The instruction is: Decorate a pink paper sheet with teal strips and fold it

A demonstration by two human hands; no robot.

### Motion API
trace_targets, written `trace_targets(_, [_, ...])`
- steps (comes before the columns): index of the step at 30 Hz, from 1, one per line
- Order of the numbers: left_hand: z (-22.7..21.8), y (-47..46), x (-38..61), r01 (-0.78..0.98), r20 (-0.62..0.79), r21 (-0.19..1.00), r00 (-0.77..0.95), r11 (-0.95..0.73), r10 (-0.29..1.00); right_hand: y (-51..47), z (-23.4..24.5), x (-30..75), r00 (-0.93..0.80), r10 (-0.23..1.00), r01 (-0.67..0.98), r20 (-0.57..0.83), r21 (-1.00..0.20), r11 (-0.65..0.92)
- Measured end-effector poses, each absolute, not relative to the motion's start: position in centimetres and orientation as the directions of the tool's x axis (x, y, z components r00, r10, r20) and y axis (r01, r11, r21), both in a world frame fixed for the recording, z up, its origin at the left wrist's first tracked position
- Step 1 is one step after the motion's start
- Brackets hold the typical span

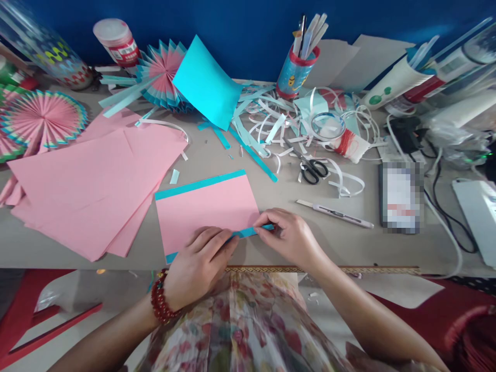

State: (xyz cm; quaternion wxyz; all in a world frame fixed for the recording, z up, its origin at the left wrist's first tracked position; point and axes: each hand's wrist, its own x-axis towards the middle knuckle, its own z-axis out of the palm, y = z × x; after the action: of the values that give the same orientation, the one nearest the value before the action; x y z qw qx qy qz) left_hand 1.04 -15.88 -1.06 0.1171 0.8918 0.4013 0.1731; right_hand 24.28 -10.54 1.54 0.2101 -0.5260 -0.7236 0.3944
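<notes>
A pink paper sheet (205, 206) lies at the table's front, with a blue strip along its far edge. Along its near edge runs another blue paper strip (246, 233). My left hand (203, 258) rests flat over the near edge, fingers stretched out on the strip and sheet. Thumb and forefinger of my right hand (289, 232) pinch the strip's right end, by the sheet's near right corner. The middle of the strip's left part is hidden under my left hand. To the right lies a utility knife (343, 216) with its blade out.
Larger pink sheets (89, 191) lie at the left, near folded paper fans (44, 119). Behind are a blue sheet (209, 82), paper scraps (267, 119), scissors (313, 169) and a pen holder (296, 75). A phone (401, 196) and cables lie at the right.
</notes>
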Motion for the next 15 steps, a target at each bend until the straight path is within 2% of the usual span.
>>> trace_targets(8, [-0.85, -15.90, 1.11, 0.692, 0.211, 0.311, 0.618, -0.651, 0.758, -10.49, 1.49, 24.43, -0.393, 0.912, 0.614, -0.117, -0.771, 0.166])
trace_targets(15, [-0.92, -15.95, 1.14, 0.690, 0.202, 0.326, 0.617, -0.647, 0.760, -10.49, 1.47, 24.83, -0.409, 0.911, 0.653, -0.058, -0.715, 0.248])
